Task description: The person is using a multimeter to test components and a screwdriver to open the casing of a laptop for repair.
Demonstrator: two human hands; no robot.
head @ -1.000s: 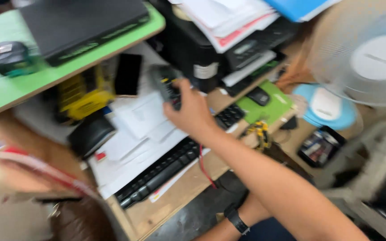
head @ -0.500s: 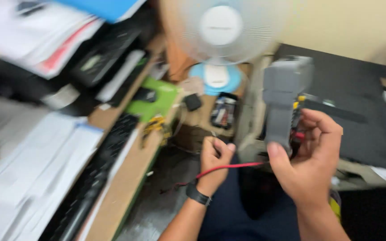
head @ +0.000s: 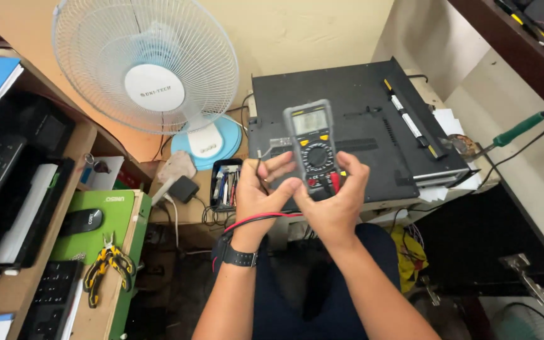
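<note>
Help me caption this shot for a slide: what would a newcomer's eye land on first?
First the grey multimeter at centre, held up by both hands, the right hand around its base and the left hand at its side pinching its leads. Next the big white fan at upper left by the wall. Behind the meter lies a flat black case.

An electronics repair workshop was shown. A multimeter (head: 313, 146) was held over a black metal chassis (head: 354, 126); a soldering iron (head: 511, 133), pliers (head: 107, 264), a desk fan (head: 149, 69) and a cluttered desk with a keyboard (head: 48, 299) were seen around.
</note>
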